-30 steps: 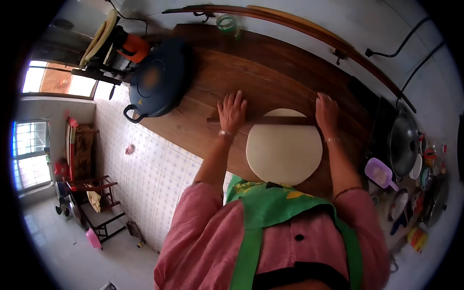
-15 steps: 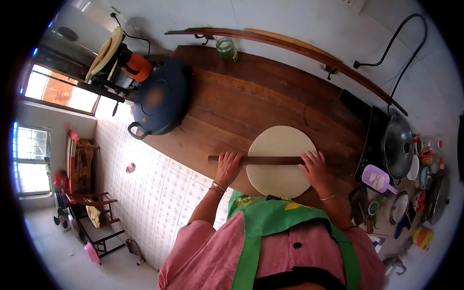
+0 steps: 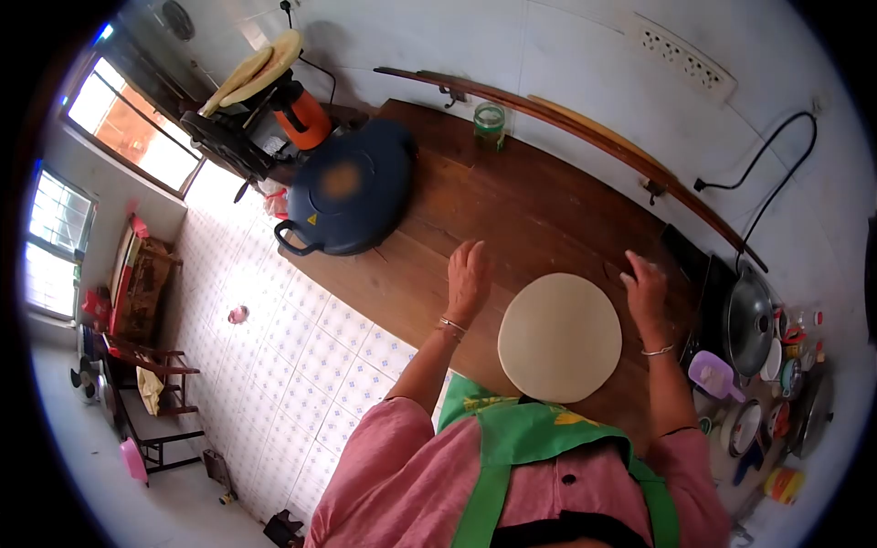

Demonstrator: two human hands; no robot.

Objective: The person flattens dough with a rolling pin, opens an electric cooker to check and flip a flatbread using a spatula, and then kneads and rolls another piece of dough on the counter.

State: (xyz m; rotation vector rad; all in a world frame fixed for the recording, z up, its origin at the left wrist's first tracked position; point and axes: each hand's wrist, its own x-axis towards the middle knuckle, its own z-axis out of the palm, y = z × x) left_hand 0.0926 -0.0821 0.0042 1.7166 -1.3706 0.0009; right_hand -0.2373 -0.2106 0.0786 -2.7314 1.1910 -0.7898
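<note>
Dough: a pale, thin, round sheet of dough (image 3: 559,338) lies flat on the dark brown plank-topped wooden table (image 3: 521,215), close to the person's body and between the two hands.
Progress: the shaping looks well along, I judge; the outline is nearly circular and the surface smooth and whole. Whether any thinning is left cannot be told from above.
Left hand: the bare left hand (image 3: 469,281) is just beyond the dough's upper left edge, fingers loosely extended and pointing away from the body, gripping nothing visible.
Right hand: the bare right hand (image 3: 645,290) is just beside the upper right edge, fingers bent and a little apart, with nothing seen in it.
Contact: both hands appear clear of the dough; whether they touch the tabletop cannot be told.
Arms: both reach forward, well apart, in short pink sleeves (image 3: 388,447).
Nearby: a large round dark-blue lidded appliance (image 3: 352,196) stands farther left.
</note>
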